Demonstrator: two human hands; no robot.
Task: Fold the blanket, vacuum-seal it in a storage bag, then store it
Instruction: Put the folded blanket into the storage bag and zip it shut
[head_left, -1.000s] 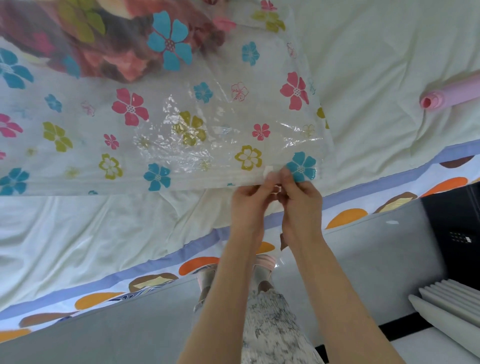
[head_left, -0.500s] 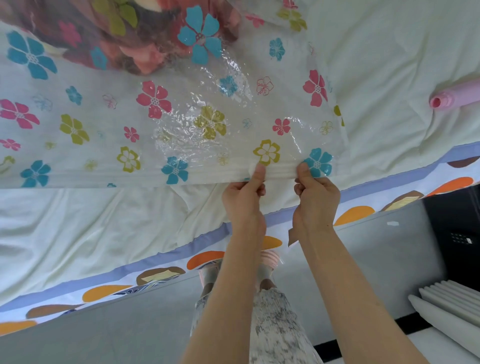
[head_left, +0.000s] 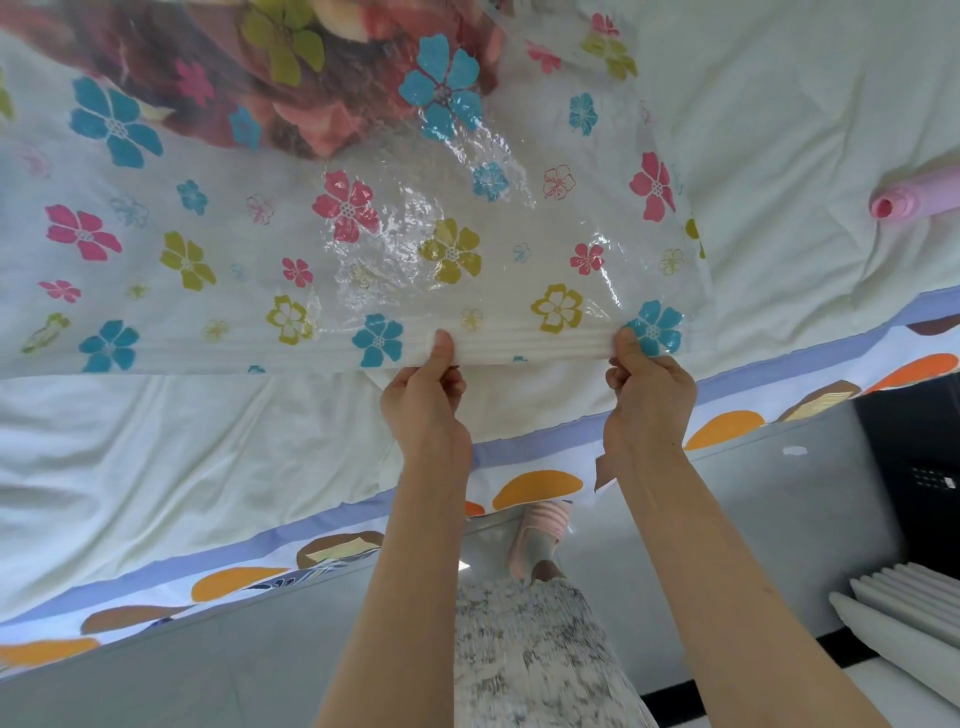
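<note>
I am in a bedroom at home. A pale, creased sheet (head_left: 182, 467) covers the bed in front of me, and its hem (head_left: 535, 483), printed with orange and brown shapes, hangs over the edge. Below, my slipper (head_left: 540, 535) stands on a grey floor (head_left: 779, 519).

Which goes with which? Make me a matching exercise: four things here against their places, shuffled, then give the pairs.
1. left hand
2. right hand
3. blanket
4. pink tube

A. lying on the white sheet, far right
B. pinching the seal strip at the storage bag's right corner
C. inside the bag, top left
D. pinching the strip to the left of the other hand

Pairs: 1-D, 2-B, 3-C, 4-A.
</note>
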